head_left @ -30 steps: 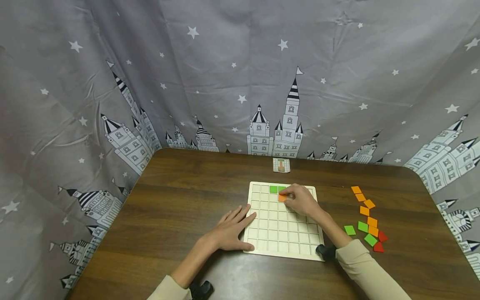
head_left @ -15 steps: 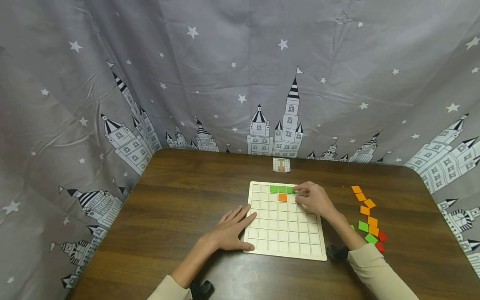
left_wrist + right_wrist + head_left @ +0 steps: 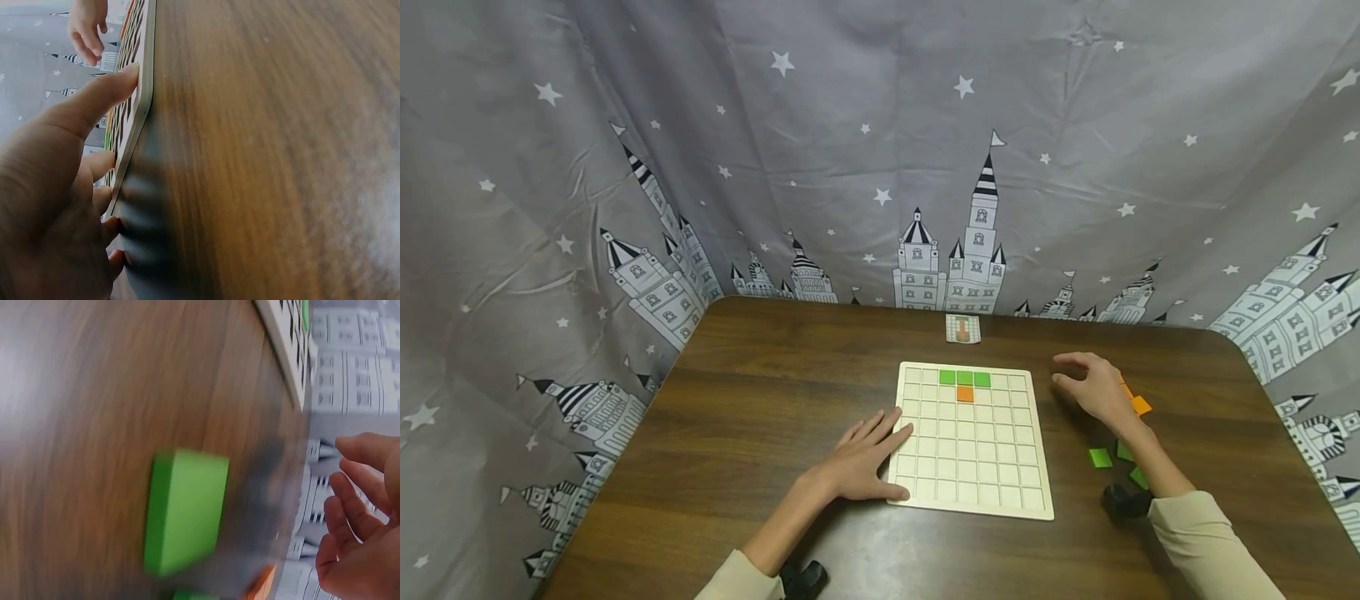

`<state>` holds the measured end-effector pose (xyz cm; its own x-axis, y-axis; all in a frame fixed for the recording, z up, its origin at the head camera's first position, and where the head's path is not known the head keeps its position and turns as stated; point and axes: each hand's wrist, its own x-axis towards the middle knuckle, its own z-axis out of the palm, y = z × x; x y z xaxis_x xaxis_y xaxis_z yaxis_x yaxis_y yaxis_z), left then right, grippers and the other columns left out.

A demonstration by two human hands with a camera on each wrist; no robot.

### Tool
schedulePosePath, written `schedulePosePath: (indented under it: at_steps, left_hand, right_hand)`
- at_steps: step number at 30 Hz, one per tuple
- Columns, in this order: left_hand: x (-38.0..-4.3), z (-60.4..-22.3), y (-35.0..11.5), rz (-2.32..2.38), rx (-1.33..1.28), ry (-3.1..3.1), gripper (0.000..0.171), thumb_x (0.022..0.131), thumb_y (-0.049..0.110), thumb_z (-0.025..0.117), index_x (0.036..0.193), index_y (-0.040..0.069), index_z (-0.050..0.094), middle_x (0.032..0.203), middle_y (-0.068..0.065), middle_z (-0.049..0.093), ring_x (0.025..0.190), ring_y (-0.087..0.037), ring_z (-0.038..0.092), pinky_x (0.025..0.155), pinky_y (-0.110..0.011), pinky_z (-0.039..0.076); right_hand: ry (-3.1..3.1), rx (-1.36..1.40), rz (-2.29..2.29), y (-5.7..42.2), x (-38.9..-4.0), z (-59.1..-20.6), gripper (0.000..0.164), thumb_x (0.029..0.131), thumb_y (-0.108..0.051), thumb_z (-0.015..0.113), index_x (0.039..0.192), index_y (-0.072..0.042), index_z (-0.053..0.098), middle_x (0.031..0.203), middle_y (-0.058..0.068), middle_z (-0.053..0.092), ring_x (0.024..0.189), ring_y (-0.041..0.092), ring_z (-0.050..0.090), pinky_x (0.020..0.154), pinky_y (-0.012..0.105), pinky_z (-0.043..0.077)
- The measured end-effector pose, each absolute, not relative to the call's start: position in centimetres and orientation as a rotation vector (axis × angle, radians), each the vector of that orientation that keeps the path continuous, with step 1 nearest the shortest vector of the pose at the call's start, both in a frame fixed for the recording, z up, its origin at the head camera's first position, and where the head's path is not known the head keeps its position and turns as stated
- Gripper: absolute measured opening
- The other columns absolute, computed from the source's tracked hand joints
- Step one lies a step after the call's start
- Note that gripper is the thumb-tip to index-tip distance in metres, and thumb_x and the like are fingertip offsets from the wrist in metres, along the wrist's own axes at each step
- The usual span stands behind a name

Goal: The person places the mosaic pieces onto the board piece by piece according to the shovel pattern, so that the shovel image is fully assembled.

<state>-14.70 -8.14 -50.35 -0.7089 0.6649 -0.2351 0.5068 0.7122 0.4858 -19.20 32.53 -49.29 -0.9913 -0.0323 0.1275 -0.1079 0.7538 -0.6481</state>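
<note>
A pale wooden grid board (image 3: 966,450) lies on the table. In its top row sit three green square tiles (image 3: 965,378) side by side, with one orange tile (image 3: 965,394) below the middle one. My left hand (image 3: 861,462) rests at the board's left edge, fingers spread, thumb and fingertips on the rim (image 3: 149,81). Off the board's right side my right hand (image 3: 1097,387) hovers above the table with nothing in its loosely bent fingers. Loose orange tiles (image 3: 1141,405) are partly hidden under it. Near the right wrist lies a loose green tile (image 3: 187,512).
A small printed card (image 3: 962,328) with a grid pattern lies behind the board. More green tiles (image 3: 1138,477) lie partly behind the right forearm. A grey curtain (image 3: 820,167) with castles and stars hangs behind the wooden table (image 3: 760,358).
My right hand has let go of the third green tile in the top row and moved right, off the board to above the loose tiles. The left hand has stayed in place.
</note>
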Motion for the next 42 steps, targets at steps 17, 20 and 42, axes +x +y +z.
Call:
schedulePosePath:
  at_steps: [17, 20, 42]
  left_hand:
    - [-14.7, -50.1, -8.0, 0.539, 0.898, 2.522, 0.093, 0.086, 0.054, 0.072, 0.16, 0.017, 0.028, 0.167, -0.008, 0.009, 0.151, -0.032, 0.006, 0.117, -0.056, 0.009]
    - [-14.7, -50.0, -8.0, 0.543, 0.898, 2.519, 0.094, 0.086, 0.054, 0.072, 0.159, 0.016, 0.028, 0.167, -0.009, 0.01, 0.151, -0.032, 0.006, 0.117, -0.056, 0.01]
    - [-14.5, -49.9, -8.1, 0.553, 0.916, 2.527, 0.093, 0.086, 0.053, 0.073, 0.158, 0.013, 0.031, 0.166, -0.012, 0.013, 0.151, -0.034, 0.008, 0.116, -0.057, 0.012]
  right_hand:
    - [-2.911, -0.248, 0.994, 39.6, -18.9, -49.3, 0.051, 0.096, -0.028, 0.068, 0.127, 0.012, 0.057, 0.119, 0.035, 0.061, 0.105, 0.052, 0.056, 0.085, 0.06, 0.045]
    - [-2.957, -0.283, 0.997, 39.8, -18.7, -49.5, 0.055, 0.096, -0.031, 0.067, 0.127, 0.013, 0.057, 0.119, 0.034, 0.062, 0.103, 0.052, 0.056, 0.082, 0.057, 0.047]
    - [-2.931, -0.383, 0.919, 38.8, -19.0, -50.1, 0.041, 0.09, -0.024, 0.069, 0.113, 0.01, 0.065, 0.105, 0.026, 0.07, 0.1, 0.056, 0.054, 0.076, 0.058, 0.034]
